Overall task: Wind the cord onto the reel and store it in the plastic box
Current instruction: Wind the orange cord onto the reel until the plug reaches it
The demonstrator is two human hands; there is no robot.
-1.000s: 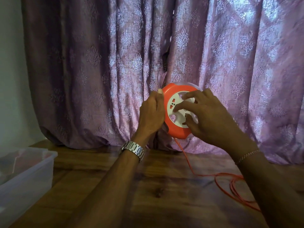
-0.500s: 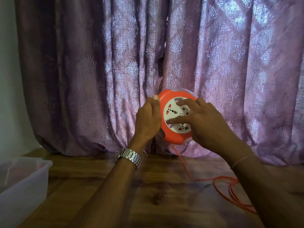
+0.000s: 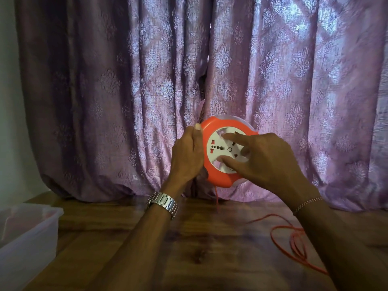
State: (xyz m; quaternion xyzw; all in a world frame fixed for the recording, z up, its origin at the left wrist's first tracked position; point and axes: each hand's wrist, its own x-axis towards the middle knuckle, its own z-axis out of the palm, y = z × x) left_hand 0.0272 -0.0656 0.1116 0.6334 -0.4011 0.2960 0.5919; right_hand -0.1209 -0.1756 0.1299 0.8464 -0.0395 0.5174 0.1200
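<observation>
Turning the white socket face with right hand fingertips spread on it, the person grips the raised orange reel in the left hand; cord on the table has shortened, plastic box waiting left.

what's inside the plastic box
The box sits at the left edge, partly out of frame. Through its cloudy walls only a faint pinkish shape shows; its contents cannot be made out.

Glossy orange plastic reel with a matt white socket face; thin rubbery orange cord on a varnished wooden table — translucent plastic box, shiny embossed purple curtain, polished metal watch.
</observation>
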